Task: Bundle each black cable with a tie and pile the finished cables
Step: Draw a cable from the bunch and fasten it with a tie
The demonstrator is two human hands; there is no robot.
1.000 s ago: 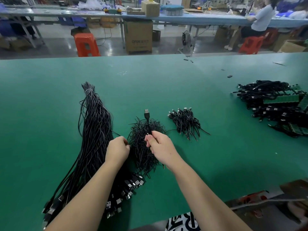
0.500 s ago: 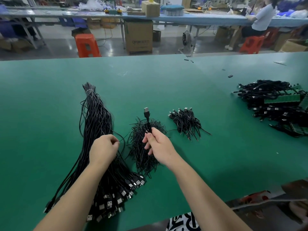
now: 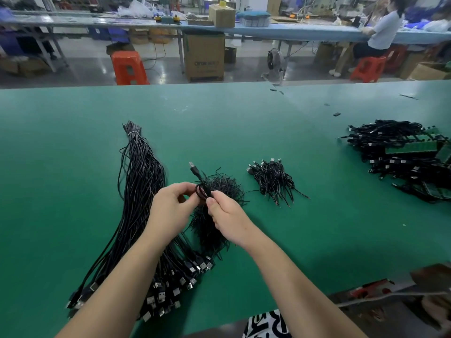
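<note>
My left hand point(image 3: 170, 206) and my right hand point(image 3: 228, 219) meet over a heap of short black ties point(image 3: 219, 191). Between them they hold one coiled black cable point(image 3: 202, 190); its USB plug point(image 3: 194, 167) sticks up and away. The left fingers pinch the small loop, and the right thumb and fingers pinch the coil beside it. A long bunch of loose black cables point(image 3: 144, 181) lies to the left, with plugs near the table's front edge. A small pile of bundled cables point(image 3: 273, 178) lies to the right of the ties.
The work sits on a green table point(image 3: 73, 167). A larger heap of black cables with green boards point(image 3: 410, 157) lies at the right edge. Beyond the table are an orange stool point(image 3: 128, 67), a cardboard box point(image 3: 203, 57) and a seated person point(image 3: 380, 32).
My left hand left the long bunch and came right to meet the right hand. The cable in the right hand now forms a small coil held by both hands.
</note>
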